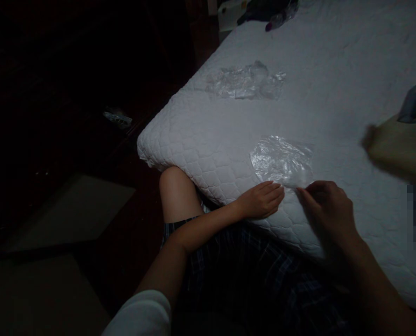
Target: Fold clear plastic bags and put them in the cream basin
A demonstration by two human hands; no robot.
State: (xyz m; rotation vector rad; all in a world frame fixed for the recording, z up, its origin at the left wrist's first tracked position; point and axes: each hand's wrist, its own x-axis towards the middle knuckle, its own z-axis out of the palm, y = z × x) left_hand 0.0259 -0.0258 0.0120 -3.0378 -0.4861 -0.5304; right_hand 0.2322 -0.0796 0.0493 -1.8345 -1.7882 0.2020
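Observation:
A clear plastic bag (281,158) lies fairly flat on the white quilted mattress (334,107), close to its near edge. My left hand (262,199) rests palm down, fingers stretched out, with the fingertips at the bag's near left edge. At the near right corner, my right hand (328,205) pinches the bag's edge between thumb and forefinger. Farther back on the mattress lies a second, crumpled clear plastic bag (250,81), apart from both hands.
A yellowish object (400,144), partly blurred, is at the right with a dark grey piece on it. Dark items (267,11) lie at the mattress's far end. On the dark floor at left are a small packet (118,117) and pale flat panels (71,212).

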